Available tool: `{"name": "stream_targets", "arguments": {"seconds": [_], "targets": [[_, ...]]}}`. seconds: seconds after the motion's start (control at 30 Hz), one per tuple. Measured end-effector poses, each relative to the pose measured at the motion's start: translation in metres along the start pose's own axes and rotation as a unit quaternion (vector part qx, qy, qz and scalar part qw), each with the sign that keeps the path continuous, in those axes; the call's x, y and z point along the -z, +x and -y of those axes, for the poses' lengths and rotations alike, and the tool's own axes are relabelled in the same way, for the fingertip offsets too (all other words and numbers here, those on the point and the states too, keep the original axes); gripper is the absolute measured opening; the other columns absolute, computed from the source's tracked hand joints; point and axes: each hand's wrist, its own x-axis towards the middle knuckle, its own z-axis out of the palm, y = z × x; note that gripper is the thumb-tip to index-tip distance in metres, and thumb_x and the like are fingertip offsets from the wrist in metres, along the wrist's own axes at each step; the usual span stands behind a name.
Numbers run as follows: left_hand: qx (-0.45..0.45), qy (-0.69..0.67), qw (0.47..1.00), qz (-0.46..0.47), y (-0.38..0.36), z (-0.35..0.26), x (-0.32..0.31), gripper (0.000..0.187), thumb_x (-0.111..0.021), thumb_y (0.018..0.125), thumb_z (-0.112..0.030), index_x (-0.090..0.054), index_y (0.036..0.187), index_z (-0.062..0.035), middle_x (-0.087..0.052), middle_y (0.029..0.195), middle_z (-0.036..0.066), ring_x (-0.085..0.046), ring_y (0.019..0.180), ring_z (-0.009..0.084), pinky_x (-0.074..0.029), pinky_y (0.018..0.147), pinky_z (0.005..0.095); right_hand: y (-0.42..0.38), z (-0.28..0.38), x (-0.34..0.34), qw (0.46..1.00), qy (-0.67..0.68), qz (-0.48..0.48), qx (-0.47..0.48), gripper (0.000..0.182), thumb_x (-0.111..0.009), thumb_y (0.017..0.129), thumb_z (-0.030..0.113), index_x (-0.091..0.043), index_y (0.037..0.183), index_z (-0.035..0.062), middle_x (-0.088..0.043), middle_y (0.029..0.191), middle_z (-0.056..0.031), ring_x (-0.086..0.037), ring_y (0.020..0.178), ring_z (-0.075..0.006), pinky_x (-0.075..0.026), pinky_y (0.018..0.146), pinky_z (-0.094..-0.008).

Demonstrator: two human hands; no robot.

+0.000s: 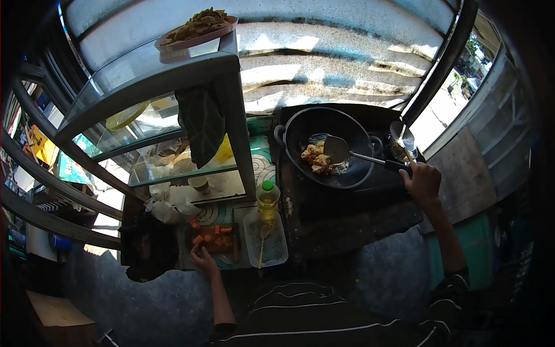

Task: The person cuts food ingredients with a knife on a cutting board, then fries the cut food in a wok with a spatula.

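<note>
My right hand [425, 182] is closed round the black handle of a spatula [336, 149]. Its broad metal blade rests in a dark wok [358, 176], against a clump of browned food [315, 157]. The wok sits on a black stove top. Low on the left, my left hand [203, 260] is at the front edge of a wooden cutting board [230, 250], its fingers apart and reaching toward orange chunks that look like carrot [199, 239]. Nothing shows in those fingers, though the shade makes them hard to see.
Between board and stove stand a green-capped oil bottle [267, 199] and a clear plastic tub [280, 248] holding a spoon [262, 246]. A glass display case [240, 127] rises at the left, with a plate of food [199, 37] on top. Right of the wok is a metal container [402, 144].
</note>
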Motion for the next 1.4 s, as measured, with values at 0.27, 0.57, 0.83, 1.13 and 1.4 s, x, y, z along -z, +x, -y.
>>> {"name": "stream_targets", "arguments": {"seconds": [0.27,0.57,0.83,1.13,1.4], "targets": [[-0.012,-0.009,1.000,-0.018,0.003,0.009,0.006,0.025,-0.052,0.080,-0.013,-0.047,0.102,-0.0029,-0.038,0.103,0.010,-0.043,0.095,0.0225,-0.036,0.083,0.0338,-0.008,0.019,0.010,1.000,0.014,0.027,0.008,0.029,-0.062,0.070,0.035,-0.058,0.066,0.0063,-0.057,0.060,-0.0096,-0.058,0.056,-0.0261,-0.045,0.051,-0.0363],[0.018,0.006,1.000,-0.013,-0.001,-0.003,0.017,0.024,-0.052,0.080,-0.016,-0.049,0.101,-0.0044,-0.040,0.100,0.008,-0.042,0.095,0.0218,-0.035,0.082,0.0337,0.018,-0.003,-0.049,1.000,-0.014,0.005,-0.023,0.029,-0.061,0.070,0.035,-0.058,0.064,0.0064,-0.058,0.062,-0.0092,-0.059,0.057,-0.0258,-0.046,0.052,-0.0364],[0.023,0.012,0.999,-0.024,-0.007,0.003,0.025,0.022,-0.052,0.081,-0.016,-0.049,0.100,-0.0059,-0.040,0.099,0.008,-0.041,0.094,0.0211,-0.035,0.082,0.0342,0.037,-0.049,-0.073,0.995,-0.063,0.001,-0.072,0.029,-0.061,0.071,0.033,-0.060,0.067,0.0044,-0.059,0.063,-0.0103,-0.059,0.059,-0.0272,-0.047,0.053,-0.0360],[0.006,0.013,0.999,-0.036,-0.015,0.000,0.026,0.021,-0.052,0.081,-0.015,-0.049,0.099,-0.0060,-0.040,0.099,0.008,-0.041,0.092,0.0215,-0.035,0.081,0.0343,0.030,-0.019,-0.157,0.972,0.093,0.128,-0.175,0.043,-0.059,0.066,0.050,-0.066,0.082,0.0102,-0.062,0.076,-0.0120,-0.060,0.077,-0.0270,-0.047,0.065,-0.0386],[0.013,0.015,0.999,-0.037,-0.019,-0.005,0.024,0.022,-0.053,0.081,-0.016,-0.050,0.100,-0.0069,-0.040,0.099,0.007,-0.041,0.089,0.0203,-0.036,0.079,0.0337,0.039,-0.008,-0.134,0.979,0.150,0.087,-0.110,0.041,-0.060,0.066,0.048,-0.066,0.081,0.0101,-0.062,0.073,-0.0131,-0.061,0.073,-0.0277,-0.047,0.065,-0.0375]]}}
